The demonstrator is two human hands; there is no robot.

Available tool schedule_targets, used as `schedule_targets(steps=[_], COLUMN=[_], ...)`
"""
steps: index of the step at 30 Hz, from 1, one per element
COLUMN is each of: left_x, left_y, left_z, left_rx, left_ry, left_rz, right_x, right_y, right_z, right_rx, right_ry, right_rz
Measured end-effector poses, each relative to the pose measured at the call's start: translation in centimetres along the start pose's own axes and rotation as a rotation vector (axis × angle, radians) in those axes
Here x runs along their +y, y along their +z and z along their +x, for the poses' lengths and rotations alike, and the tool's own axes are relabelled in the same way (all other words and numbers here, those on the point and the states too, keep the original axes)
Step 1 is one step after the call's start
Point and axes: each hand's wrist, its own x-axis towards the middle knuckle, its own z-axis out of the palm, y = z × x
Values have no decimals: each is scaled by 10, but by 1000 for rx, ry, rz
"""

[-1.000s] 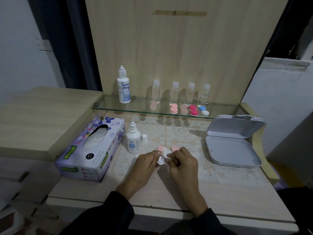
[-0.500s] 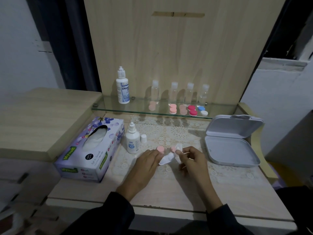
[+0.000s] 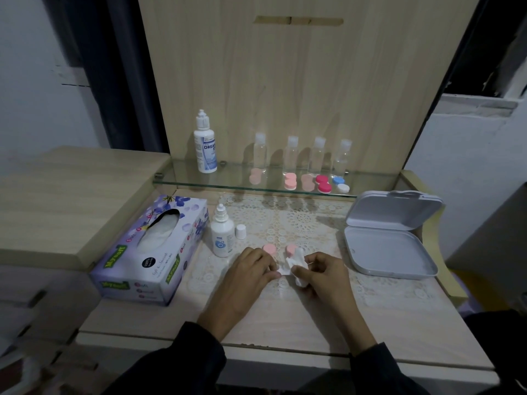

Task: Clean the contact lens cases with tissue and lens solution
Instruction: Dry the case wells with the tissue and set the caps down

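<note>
the right hand (image 3: 322,276) is pinching a crumpled white tissue (image 3: 296,266); the left hand (image 3: 248,277) is lying flat, touching its edge, just beside two round pink caps (image 3: 269,248) on the lace mat (image 3: 299,223).

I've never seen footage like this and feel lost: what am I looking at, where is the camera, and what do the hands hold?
No machine: these are a person's two bare hands, filmed by a camera worn on the head, looking down at a table. The right hand holds a crumpled tissue. The left hand lies flat, fingertips touching a white piece beside the tissue; I cannot tell what it is. Behind them lie two pink caps; left of those stand a small uncapped bottle and a tissue box. An open grey case sits on the right. The glass shelf holds more bottles and lens cases.
</note>
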Motion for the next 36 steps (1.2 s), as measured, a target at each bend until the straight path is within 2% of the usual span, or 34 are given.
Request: schedule_targets(steps=[5,11,15,17,21,26,32,36], left_x=[7,11,11,12,10,1,-2,-4], left_y=[-7,-9,-9,-9,-7,-1,-7,-33], left_z=[-1,-4,-4,-4,-3,-5,-7,-14], left_rx=[51,91,83,89,102,21,3,-6], left_ry=[78,167,174,152,80,-37,-166,-175], left_rz=[23,79,73,68,75,51,-72,-115], right_x=[-4,-2,-2,0,11,6,4,-8], right_y=[1,-2,4,7,11,3,-3,5], right_z=[-4,3,4,2,-4,-12,-2,-4], right_rx=[-57,-69,-12,22,92,136,137,102], right_ry=[65,8,-206,-293,-346,-294,-226,-247], right_rz=[218,-112,-422,-485,-363,-40,-96,12])
